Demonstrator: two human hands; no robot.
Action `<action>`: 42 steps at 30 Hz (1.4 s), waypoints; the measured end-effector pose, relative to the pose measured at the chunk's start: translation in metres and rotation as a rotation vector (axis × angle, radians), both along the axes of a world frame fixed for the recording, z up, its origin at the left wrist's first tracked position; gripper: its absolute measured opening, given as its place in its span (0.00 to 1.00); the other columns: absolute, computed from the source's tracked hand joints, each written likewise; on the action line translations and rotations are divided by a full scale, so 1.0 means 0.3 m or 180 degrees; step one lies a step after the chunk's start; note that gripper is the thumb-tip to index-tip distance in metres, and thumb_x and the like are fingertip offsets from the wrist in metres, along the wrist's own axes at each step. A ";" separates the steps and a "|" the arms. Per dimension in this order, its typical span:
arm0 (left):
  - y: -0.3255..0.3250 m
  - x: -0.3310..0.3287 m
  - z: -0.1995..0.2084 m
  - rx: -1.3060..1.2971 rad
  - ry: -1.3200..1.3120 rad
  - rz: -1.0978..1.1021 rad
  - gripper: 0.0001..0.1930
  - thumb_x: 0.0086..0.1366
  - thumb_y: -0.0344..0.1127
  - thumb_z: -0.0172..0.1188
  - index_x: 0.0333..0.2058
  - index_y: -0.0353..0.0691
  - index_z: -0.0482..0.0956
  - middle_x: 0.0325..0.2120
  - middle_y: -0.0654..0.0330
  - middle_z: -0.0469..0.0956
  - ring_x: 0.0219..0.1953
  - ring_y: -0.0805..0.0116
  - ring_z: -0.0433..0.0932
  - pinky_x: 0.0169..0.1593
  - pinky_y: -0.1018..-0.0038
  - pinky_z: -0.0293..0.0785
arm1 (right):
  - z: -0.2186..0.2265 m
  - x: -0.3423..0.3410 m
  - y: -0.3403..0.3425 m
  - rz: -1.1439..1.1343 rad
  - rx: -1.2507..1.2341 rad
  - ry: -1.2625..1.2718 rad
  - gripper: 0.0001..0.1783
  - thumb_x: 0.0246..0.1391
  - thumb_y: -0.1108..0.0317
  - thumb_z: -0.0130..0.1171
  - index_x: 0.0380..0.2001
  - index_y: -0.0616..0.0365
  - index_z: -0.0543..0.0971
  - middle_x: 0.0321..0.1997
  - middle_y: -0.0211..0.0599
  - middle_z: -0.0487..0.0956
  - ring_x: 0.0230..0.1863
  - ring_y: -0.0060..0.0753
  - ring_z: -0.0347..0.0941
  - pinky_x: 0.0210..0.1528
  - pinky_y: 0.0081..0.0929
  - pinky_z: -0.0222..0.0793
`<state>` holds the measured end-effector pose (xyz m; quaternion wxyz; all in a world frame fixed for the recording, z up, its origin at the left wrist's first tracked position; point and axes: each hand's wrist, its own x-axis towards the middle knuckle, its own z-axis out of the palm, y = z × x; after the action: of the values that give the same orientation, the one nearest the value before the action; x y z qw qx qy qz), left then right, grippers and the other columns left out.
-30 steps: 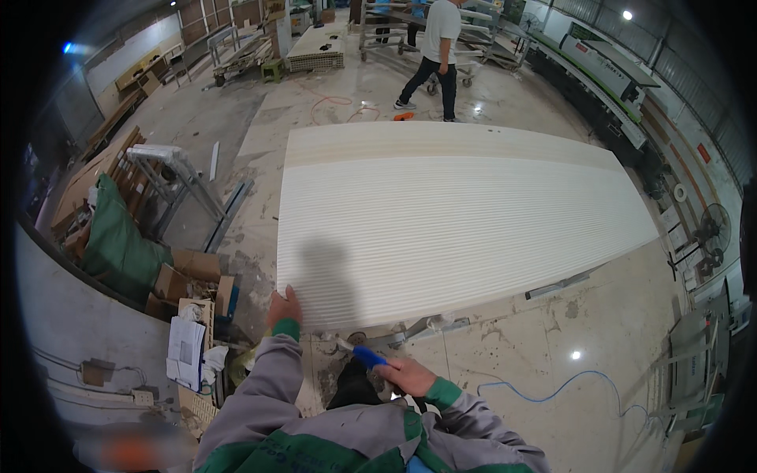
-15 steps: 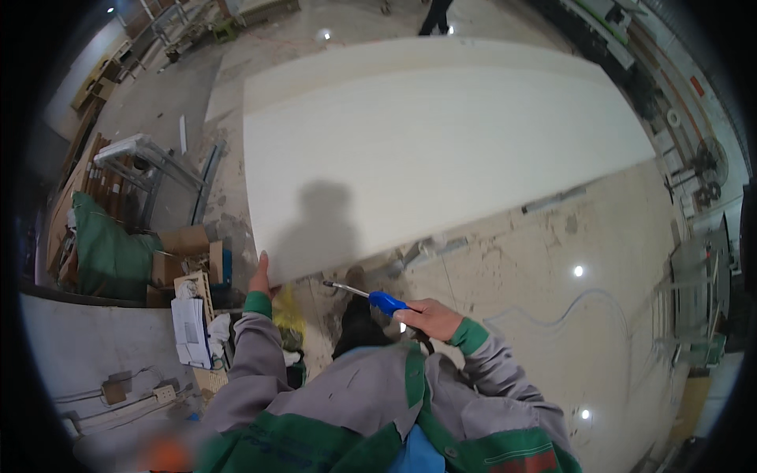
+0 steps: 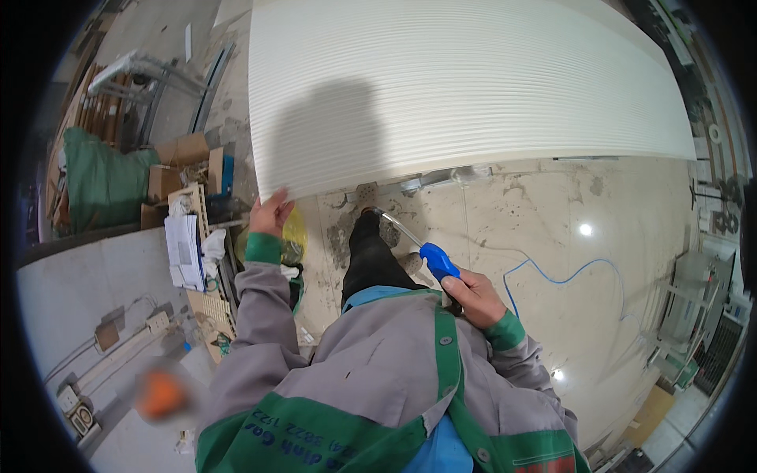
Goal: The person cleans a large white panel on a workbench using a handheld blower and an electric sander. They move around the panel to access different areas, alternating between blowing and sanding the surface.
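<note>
A large white panel (image 3: 473, 87), lined with fine ridges, stretches away in front of me. My left hand (image 3: 270, 213) is at its near left corner, fingers closed on the edge. In my right hand (image 3: 475, 298) is a blue air blow gun (image 3: 436, 262) with a long thin metal nozzle, held in front of my body. The nozzle points forward and left, toward my shoe, its tip apart from the panel. My grip and sleeve hide the lower end of the blow gun.
A blue hose (image 3: 564, 281) curves over the tiled floor on the right. At left stand a green sack (image 3: 106, 181), an open cardboard box (image 3: 181, 150) and stacked papers (image 3: 184, 251). A yellow bag (image 3: 295, 230) lies beside my left hand. Metal equipment (image 3: 686, 303) stands far right.
The panel's near edge now sits higher in the picture as the view has shifted. My right hand has moved right with the blow gun; my left hand stays at the corner.
</note>
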<state>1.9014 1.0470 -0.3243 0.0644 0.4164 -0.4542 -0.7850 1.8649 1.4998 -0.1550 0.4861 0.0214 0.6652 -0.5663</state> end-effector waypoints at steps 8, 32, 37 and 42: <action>0.033 -0.011 0.011 -0.0044 0.0485 -0.0001 0.20 0.64 0.30 0.68 0.53 0.38 0.75 0.44 0.59 0.81 0.44 0.69 0.83 0.47 0.75 0.84 | -0.016 -0.070 -0.093 0.0148 0.0191 -0.0006 0.26 0.67 0.54 0.54 0.62 0.57 0.74 0.30 0.21 0.70 0.32 0.15 0.62 0.35 0.18 0.62; 0.005 -0.020 0.132 -0.3034 -0.0492 -0.1355 0.53 0.49 0.43 0.80 0.68 0.34 0.58 0.56 0.48 0.77 0.54 0.62 0.79 0.56 0.68 0.76 | -0.028 -0.173 -0.180 0.0269 0.0475 -0.0208 0.28 0.67 0.55 0.56 0.64 0.59 0.73 0.28 0.23 0.73 0.27 0.16 0.67 0.31 0.21 0.68; -0.066 0.007 0.092 -0.1786 0.0180 -0.1311 0.44 0.58 0.39 0.74 0.69 0.37 0.60 0.60 0.52 0.74 0.57 0.64 0.77 0.57 0.70 0.75 | -0.036 -0.159 -0.155 0.0325 0.0383 -0.0127 0.28 0.67 0.54 0.56 0.64 0.59 0.73 0.29 0.23 0.73 0.27 0.16 0.67 0.31 0.20 0.67; -0.101 0.054 0.044 -0.0506 0.0513 -0.0702 0.32 0.66 0.29 0.64 0.67 0.37 0.63 0.60 0.58 0.74 0.56 0.70 0.77 0.59 0.73 0.73 | -0.015 -0.142 -0.126 0.0223 0.0387 0.0034 0.27 0.66 0.56 0.56 0.64 0.58 0.73 0.28 0.23 0.73 0.28 0.15 0.66 0.31 0.19 0.66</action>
<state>1.9176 1.0166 -0.3112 0.0469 0.2932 -0.5511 -0.7798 1.8222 1.4619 -0.1594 0.4999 0.0245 0.7013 -0.5077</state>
